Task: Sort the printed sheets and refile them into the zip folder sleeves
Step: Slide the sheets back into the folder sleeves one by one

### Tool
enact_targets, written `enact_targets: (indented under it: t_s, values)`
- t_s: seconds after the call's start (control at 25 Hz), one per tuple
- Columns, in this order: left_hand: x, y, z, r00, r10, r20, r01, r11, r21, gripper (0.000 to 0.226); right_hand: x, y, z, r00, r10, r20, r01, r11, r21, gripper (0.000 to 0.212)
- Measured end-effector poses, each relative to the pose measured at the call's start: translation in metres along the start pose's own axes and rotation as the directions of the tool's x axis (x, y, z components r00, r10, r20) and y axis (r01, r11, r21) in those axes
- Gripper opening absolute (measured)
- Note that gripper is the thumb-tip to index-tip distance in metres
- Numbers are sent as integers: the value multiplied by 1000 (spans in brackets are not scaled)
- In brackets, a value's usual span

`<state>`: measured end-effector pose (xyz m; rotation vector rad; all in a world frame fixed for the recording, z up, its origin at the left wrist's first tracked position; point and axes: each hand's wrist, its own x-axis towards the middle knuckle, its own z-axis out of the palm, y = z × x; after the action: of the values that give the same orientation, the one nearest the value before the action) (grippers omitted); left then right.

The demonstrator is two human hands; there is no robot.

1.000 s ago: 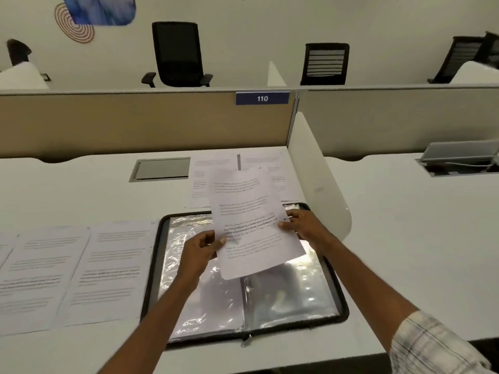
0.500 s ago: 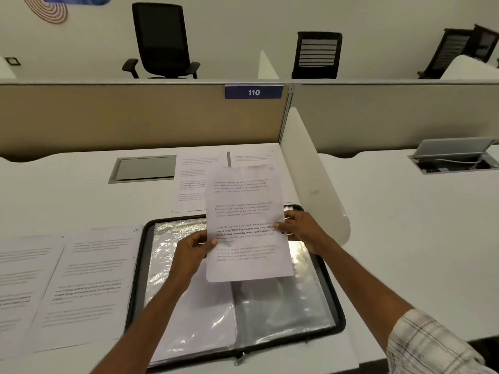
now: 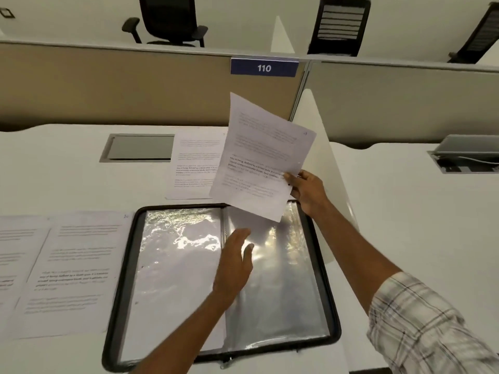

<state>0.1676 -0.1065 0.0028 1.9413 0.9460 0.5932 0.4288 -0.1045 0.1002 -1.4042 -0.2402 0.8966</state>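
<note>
A black zip folder (image 3: 122, 276) lies open on the white desk, its clear plastic sleeves (image 3: 178, 255) shining. My right hand (image 3: 305, 190) pinches the right edge of a printed sheet (image 3: 259, 160) and holds it tilted in the air above the folder's far edge. My left hand (image 3: 235, 263) hovers over the folder's middle with straight fingers and holds nothing. Another printed sheet (image 3: 194, 163) lies flat on the desk behind the folder. Two more printed sheets (image 3: 73, 268) lie side by side to the left of the folder.
A beige partition (image 3: 121, 85) with a blue "110" label (image 3: 264, 67) closes off the desk's back. A white divider panel (image 3: 321, 168) stands right of the folder. A grey cable hatch (image 3: 139, 147) sits in the desk; another hatch (image 3: 464, 155) is open on the neighbouring desk. Office chairs (image 3: 170, 20) stand beyond.
My left hand let go of the sheet and dropped over the folder. My right hand lifted the sheet up and to the right, tilting it.
</note>
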Motion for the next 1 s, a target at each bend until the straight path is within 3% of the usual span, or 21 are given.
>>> enact_targets:
  t_s: [0.08, 0.16, 0.24, 0.32, 0.4, 0.48, 0.6, 0.76, 0.84, 1.0]
  values:
    - [15, -1, 21, 988, 119, 96, -138, 963, 231, 53, 14, 4, 4, 999, 32, -30, -31, 998, 57, 36]
    - [33, -4, 28, 973, 139, 182, -203, 889, 409, 60, 27, 9, 8, 996, 76, -36, -73, 994, 85, 30]
    - [39, -12, 30, 971, 106, 216, -204, 835, 511, 62, 38, 15, 10, 993, 113, -35, -108, 988, 113, 29]
    - [43, -23, 32, 965, 159, 210, -254, 772, 583, 54, 48, 22, 11, 990, 139, -32, -134, 983, 125, 23]
    - [49, -26, 32, 948, 226, 224, -315, 755, 574, 42, 56, 29, 12, 989, 139, -44, -133, 984, 116, 9]
    - [56, -20, 27, 942, 276, 190, -335, 778, 532, 28, 62, 34, 14, 988, 138, -75, -130, 986, 108, 8]
    - [69, -16, 14, 957, 232, 175, -287, 849, 443, 11, 69, 37, 17, 990, 115, -85, -107, 990, 92, 15]
    - [92, -18, 0, 869, 262, 420, -417, 845, 335, 9, 77, 34, 22, 991, 48, -123, -40, 997, 67, 9]
    - [107, -14, -9, 822, 225, 523, -442, 831, 337, 10, 78, 32, 25, 991, 21, -132, -12, 998, 63, 20]
    - [121, -13, -18, 800, 258, 541, -448, 858, 253, 20, 77, 33, 23, 991, -20, -134, 20, 1000, -1, 34]
